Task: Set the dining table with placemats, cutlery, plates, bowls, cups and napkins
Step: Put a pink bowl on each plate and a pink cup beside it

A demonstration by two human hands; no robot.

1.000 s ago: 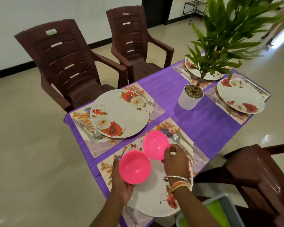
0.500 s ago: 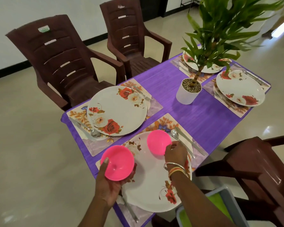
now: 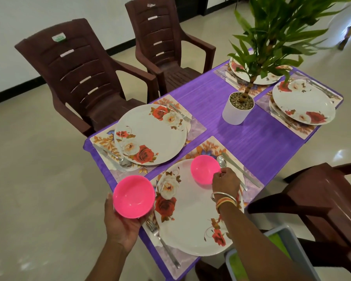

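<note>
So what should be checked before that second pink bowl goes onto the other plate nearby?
1. Left hand grips second pink bowl: ok.
2. First pink bowl is over the near plate: ok.
3. First pink bowl sits flat: cannot tell.
4. Right hand free: not ok, its fingers pinch the first bowl's rim.
5. Neighbouring plate bare: ok.

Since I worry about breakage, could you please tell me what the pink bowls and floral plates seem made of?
The near pink bowl and far pink bowl look like plastic: uniform bright colour, soft sheen. The nearest floral plate looks like glossy melamine or glazed ceramic: smooth white surface, printed roses; I cannot tell which.
</note>
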